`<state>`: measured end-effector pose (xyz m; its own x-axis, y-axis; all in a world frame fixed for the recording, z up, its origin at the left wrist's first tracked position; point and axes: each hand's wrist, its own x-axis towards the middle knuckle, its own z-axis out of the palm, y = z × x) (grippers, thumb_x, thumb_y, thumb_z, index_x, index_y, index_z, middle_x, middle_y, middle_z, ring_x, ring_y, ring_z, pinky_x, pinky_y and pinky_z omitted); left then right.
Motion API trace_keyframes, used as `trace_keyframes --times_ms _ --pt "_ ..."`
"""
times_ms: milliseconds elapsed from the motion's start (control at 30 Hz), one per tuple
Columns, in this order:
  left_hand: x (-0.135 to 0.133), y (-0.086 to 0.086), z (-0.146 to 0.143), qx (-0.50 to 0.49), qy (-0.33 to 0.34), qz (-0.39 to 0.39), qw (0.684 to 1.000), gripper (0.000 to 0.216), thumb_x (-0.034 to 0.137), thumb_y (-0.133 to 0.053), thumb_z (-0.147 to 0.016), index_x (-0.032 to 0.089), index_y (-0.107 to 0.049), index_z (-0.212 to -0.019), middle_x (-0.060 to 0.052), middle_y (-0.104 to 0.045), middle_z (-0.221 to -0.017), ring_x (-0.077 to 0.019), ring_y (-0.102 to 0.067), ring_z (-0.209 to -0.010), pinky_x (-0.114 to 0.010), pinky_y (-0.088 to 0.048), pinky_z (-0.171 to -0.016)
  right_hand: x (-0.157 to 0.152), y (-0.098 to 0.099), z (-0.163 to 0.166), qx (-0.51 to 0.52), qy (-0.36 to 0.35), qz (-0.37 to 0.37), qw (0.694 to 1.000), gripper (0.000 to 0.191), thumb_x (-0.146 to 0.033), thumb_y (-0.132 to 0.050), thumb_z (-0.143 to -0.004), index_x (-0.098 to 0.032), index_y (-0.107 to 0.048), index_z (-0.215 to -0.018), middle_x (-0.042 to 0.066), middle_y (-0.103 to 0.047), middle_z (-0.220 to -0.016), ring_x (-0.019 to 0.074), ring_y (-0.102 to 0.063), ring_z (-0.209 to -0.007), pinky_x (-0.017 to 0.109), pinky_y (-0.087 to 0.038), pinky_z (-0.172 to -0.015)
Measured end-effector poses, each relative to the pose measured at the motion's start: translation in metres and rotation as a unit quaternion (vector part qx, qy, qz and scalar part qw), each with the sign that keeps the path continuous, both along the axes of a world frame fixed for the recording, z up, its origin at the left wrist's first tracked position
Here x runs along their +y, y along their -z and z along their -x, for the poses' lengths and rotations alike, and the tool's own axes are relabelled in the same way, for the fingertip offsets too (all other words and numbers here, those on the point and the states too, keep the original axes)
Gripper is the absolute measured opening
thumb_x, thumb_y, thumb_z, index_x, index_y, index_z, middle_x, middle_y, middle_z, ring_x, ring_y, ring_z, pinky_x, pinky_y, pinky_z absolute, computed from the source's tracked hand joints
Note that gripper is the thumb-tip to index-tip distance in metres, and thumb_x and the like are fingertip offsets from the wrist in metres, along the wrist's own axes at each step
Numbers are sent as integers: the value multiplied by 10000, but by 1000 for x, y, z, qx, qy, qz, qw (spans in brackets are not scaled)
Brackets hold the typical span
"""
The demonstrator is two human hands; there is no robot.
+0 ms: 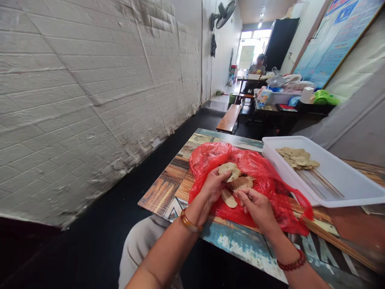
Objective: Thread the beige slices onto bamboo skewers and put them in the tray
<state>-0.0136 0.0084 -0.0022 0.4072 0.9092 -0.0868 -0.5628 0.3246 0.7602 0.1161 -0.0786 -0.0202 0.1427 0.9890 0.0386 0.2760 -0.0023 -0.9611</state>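
Observation:
A red plastic bag [261, 168] lies open on the patterned table [168, 188], with thin beige food slices [242, 182] inside it. My left hand [212, 186] pinches a folded beige slice [229, 169] above the bag. My right hand [255, 204] is closed just beside it, fingertips at the slices; what it grips is hard to make out. A gold bangle is on my left wrist, a red bead bracelet on my right.
A white plastic tray [339, 180] at the right holds skewered slices [297, 157] on bamboo sticks. Loose bamboo skewers [333, 239] lie along the table's near right edge. A white brick wall is at left. Benches, cluttered tables and a seated person [258, 64] are farther back.

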Motion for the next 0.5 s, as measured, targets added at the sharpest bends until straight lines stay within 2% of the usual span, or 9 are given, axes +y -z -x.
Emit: trace_keyframes --times_ms 233,333,500 --pt "0 1 2 -51 20 -19 998 282 304 -685 -734 119 -669 -945 -84 -665 -911 -153 -590 -777 -269 -446 -743 -3 5 3 -79 12 -24 997 318 -458 -504 -859 -177 -644 -816 -47 -474 -492 98 -447 -413 220 -345 -419" --pt "1 4 2 -60 22 -8 998 229 293 -679 -738 131 -676 -899 -64 -667 -859 -143 -578 -738 -261 -443 -715 -2 7 5 -110 12 -43 993 315 -448 -498 -861 -176 -654 -824 -48 -456 -479 107 -444 -430 227 -345 -428" --pt "5 12 -2 -22 -4 15 1000 237 265 -714 -696 121 -683 -882 -65 -678 -832 -154 -572 -715 -273 -433 -700 -3 8 7 -129 12 -67 989 295 -430 -482 -870 -192 -654 -848 -46 -469 -474 121 -449 -441 242 -357 -451"
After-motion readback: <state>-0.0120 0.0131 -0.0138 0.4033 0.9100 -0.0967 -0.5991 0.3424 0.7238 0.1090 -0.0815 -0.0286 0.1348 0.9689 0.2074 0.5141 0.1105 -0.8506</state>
